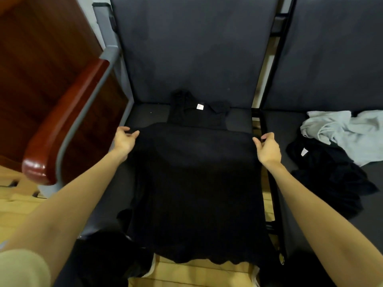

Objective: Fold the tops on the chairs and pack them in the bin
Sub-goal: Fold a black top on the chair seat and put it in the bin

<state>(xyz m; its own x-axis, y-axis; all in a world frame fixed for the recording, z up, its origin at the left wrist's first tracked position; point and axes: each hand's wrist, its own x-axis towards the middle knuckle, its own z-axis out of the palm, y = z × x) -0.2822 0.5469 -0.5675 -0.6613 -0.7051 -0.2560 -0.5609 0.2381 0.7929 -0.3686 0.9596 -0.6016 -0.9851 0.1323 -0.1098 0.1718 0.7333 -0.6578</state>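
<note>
One black knit top point(196, 183) lies spread on the middle dark grey padded chair seat point(145, 114); left hand point(124, 139) and right hand point(268, 151) pinch its side edges. Two more tops sit on the right seat: one pale grey crumpled top point(348, 131), one black crumpled top point(327, 172).

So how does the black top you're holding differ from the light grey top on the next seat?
The black top lies spread flat on the middle seat, pinched at both sides by the left hand and right hand; the light grey top sits crumpled and untouched. The black top hangs over the seat's front edge; the grey one lies wholly on its seat, partly over another black garment. Neither is packed yet.
</note>
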